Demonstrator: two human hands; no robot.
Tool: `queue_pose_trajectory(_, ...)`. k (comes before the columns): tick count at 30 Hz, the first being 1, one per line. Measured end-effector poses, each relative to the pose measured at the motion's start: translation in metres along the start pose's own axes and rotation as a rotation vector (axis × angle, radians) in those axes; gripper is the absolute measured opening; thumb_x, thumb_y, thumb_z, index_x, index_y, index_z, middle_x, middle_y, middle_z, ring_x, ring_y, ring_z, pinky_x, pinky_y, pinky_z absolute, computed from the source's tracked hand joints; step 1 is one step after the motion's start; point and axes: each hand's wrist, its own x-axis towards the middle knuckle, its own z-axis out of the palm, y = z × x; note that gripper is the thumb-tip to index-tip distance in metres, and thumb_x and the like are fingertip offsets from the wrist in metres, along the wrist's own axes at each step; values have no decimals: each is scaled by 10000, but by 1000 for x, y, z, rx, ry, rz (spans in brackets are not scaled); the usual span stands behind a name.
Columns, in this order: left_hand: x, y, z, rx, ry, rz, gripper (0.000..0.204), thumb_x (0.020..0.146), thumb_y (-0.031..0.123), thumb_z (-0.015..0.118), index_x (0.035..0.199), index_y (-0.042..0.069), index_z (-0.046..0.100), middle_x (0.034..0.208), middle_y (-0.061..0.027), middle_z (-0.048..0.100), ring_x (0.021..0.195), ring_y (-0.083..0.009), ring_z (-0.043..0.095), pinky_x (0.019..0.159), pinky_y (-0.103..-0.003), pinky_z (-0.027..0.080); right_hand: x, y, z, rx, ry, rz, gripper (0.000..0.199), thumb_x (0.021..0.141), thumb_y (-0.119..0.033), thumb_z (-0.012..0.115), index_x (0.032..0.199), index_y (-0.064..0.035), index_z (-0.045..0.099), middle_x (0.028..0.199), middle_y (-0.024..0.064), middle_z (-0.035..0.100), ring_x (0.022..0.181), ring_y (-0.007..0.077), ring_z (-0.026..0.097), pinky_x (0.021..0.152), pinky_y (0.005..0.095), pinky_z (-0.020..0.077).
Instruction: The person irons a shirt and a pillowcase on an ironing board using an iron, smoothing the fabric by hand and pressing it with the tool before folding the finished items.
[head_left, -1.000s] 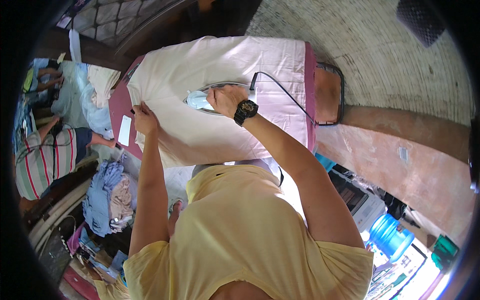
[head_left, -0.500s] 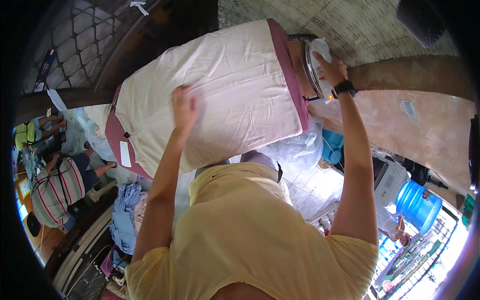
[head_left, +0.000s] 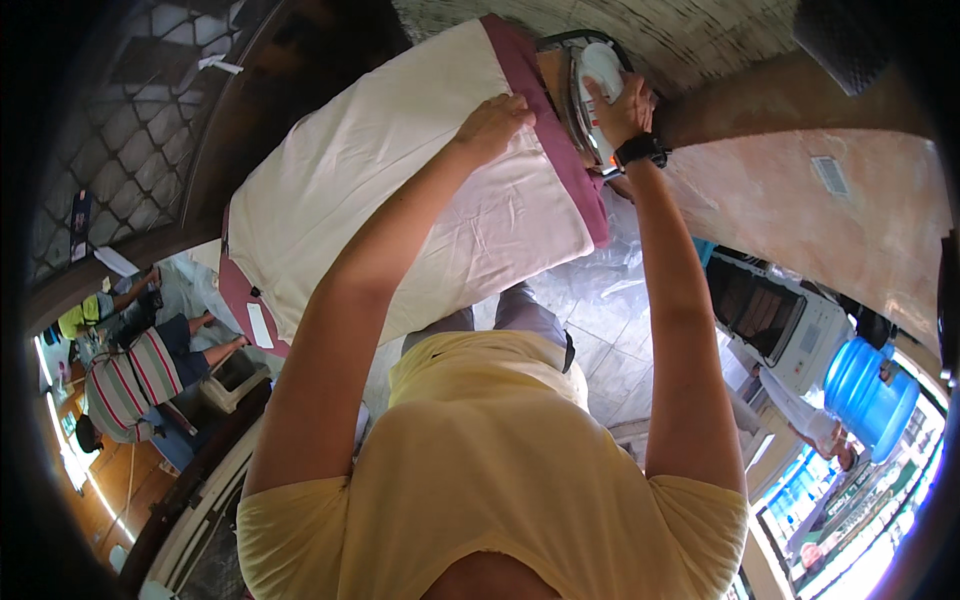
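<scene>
A cream cloth (head_left: 400, 180) lies spread over an ironing board with a maroon cover (head_left: 530, 90), with shallow creases across it. My left hand (head_left: 495, 128) is on the cloth near its right edge, fingers curled in and closed on the fabric there. At the board's right end a clothes iron (head_left: 597, 68) with a white body sits on the rest, a small orange light glowing on it. My right hand (head_left: 627, 110), with a dark watch on the wrist, is beside the iron's handle. Its fingers are spread, and no grip round the handle shows.
A brown ledge (head_left: 760, 95) and a pinkish wall (head_left: 770, 200) stand close on the right. Clear plastic sheeting (head_left: 610, 240) hangs below the board. A blue water jug (head_left: 870, 395) is at the far right. Other people, one in a striped shirt (head_left: 130, 380), are at the left.
My left hand has moved right and away from me, from the cloth's middle to its right edge, and closed there. My right hand has loosened from the iron. The view has shifted.
</scene>
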Motion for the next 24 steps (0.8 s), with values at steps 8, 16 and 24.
queue_pose_trajectory(8,19,-11,14,-111,-98,-83,233,737,-81,609,864,73,489,952,-88,494,919,-287,563,751,-412,472,-168,38,-5,46,-71,-350,275,807,-162,674,1030,-54,555,1033,182,537,938,416,495,808,502,413)
queue_pose_trajectory(16,4,17,4,-233,119,-89,306,788,-65,608,1063,59,557,1060,-136,540,1033,-299,569,831,-390,487,-204,63,15,55,-75,-193,217,791,-93,670,966,-96,541,940,148,534,889,382,500,742,490,405)
queue_pose_trajectory(24,-210,79,-4,-273,595,-564,255,850,-28,608,1090,49,570,1091,-170,527,1066,-335,531,883,-410,471,-204,64,14,-168,-210,-133,303,855,-327,652,995,-62,606,996,163,608,974,371,555,818,490,445)
